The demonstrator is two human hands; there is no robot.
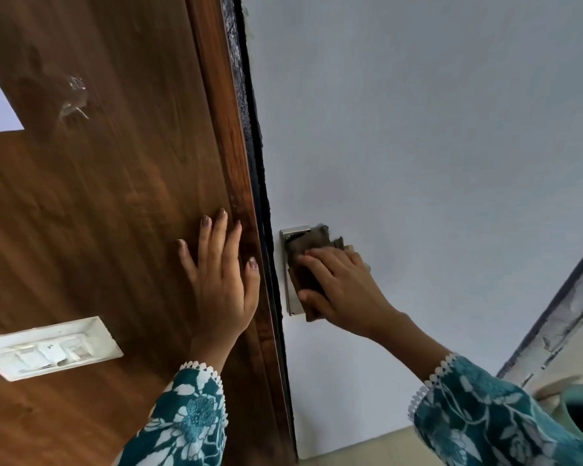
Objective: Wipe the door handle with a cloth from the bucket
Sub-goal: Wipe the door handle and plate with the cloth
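Right hand (344,290) fingers (320,255) closed on brown cloth (308,264), pressed against door handle (292,274). Left hand (221,277) flat, fingers spread, empty, bracing the wood panel (98,196). Advised firm strokes along the plate's whole length.

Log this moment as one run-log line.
phase: wiping | right hand: presses cloth on door handle | left hand: flat on wooden door

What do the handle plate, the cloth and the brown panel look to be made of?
Handle plate: likely brushed metal, silvery with a dull sheen. Cloth: dark brown fabric, its upper edge fuzzy. Brown panel: wood or wood-look laminate, with visible grain and soft gloss.
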